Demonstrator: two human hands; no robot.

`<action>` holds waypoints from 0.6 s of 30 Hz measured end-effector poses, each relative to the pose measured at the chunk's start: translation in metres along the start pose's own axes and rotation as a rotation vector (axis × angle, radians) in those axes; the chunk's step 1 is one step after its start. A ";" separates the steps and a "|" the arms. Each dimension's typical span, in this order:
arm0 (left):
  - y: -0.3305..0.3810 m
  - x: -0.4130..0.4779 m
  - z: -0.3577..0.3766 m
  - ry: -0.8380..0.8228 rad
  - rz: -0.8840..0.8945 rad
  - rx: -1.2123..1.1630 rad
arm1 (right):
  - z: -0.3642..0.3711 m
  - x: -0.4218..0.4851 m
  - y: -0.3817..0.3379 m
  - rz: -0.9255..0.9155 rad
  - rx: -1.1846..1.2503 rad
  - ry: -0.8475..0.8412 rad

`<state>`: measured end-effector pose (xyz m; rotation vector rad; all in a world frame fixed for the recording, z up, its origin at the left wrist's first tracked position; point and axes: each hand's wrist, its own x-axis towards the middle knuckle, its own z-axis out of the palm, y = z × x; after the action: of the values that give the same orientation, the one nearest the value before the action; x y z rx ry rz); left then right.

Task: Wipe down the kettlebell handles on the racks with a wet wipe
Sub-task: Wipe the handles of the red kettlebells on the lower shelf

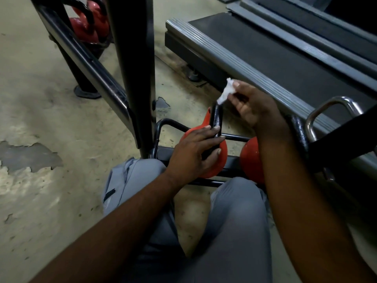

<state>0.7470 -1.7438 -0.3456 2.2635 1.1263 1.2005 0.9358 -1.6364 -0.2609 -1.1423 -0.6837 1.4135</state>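
Note:
A red kettlebell [221,160] with a black handle [216,117] sits on the low black rack [163,127] in front of my knees. My left hand [195,152] grips the lower part of that handle. My right hand [253,105] pinches a crumpled white wet wipe [225,92], whose lower tip touches the top of the handle. A second red kettlebell [250,158] stands to the right, partly hidden by my right forearm. Its black handle [298,131] shows past my wrist.
A tall black rack post [136,68] rises at left centre, with more red kettlebells [87,25] behind it. A treadmill deck [265,56] lies to the right. A chrome handle [330,107] sits at the right. The worn concrete floor [40,119] spreads to the left.

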 end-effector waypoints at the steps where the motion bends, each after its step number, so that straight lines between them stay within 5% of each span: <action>1: 0.000 0.000 0.000 -0.003 -0.003 0.001 | 0.002 0.001 -0.002 0.005 0.059 0.008; 7: 0.001 0.000 -0.002 -0.026 -0.009 0.014 | -0.006 0.006 0.024 -0.118 -0.488 0.002; 12: 0.002 0.000 -0.001 0.004 0.003 0.007 | 0.009 -0.009 0.016 -0.422 -1.320 -0.047; 18: 0.003 0.000 0.000 0.003 0.004 0.018 | 0.062 0.026 -0.007 -0.173 -1.822 -0.083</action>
<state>0.7483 -1.7454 -0.3435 2.2792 1.1391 1.2002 0.8854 -1.5981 -0.2387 -2.1986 -2.2298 0.3517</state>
